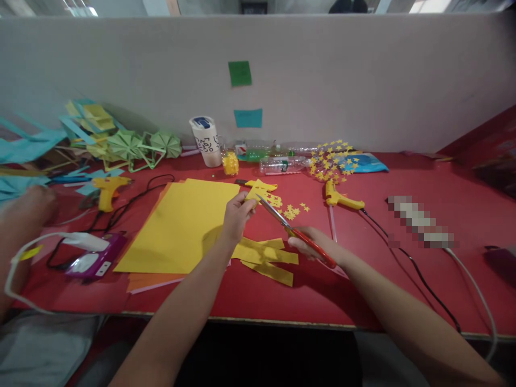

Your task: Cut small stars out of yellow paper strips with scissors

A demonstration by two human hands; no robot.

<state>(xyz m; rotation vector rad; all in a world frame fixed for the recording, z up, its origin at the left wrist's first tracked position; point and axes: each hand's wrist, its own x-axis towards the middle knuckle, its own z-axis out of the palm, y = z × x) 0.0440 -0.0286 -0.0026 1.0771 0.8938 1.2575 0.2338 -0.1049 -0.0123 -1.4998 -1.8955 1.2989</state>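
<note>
My left hand [237, 214] pinches a small piece of yellow paper [252, 195] above the table. In my right hand [308, 243] is a pair of scissors with red handles [312, 246], its blade tips at the paper's edge. Beyond the hands lie small yellow paper stars [291, 212] and star-punched yellow scraps [273, 200]. A yellow box cutter [262, 185] rests just behind the left fingertips. Several yellow paper strips [278, 255] are spread below the hands. A stack of yellow sheets [173, 231], with orange and pink sheets beneath, lies partly behind my left forearm.
Yellow glue guns [105, 192] [342, 198] with black cords flank the work area on the red table [363, 285]. A purple power strip [94, 258] sits left, near another person's arm [24, 220]. Plastic bottles [282, 165], a white tumbler [206, 142] and paper crafts [129, 145] line the wall.
</note>
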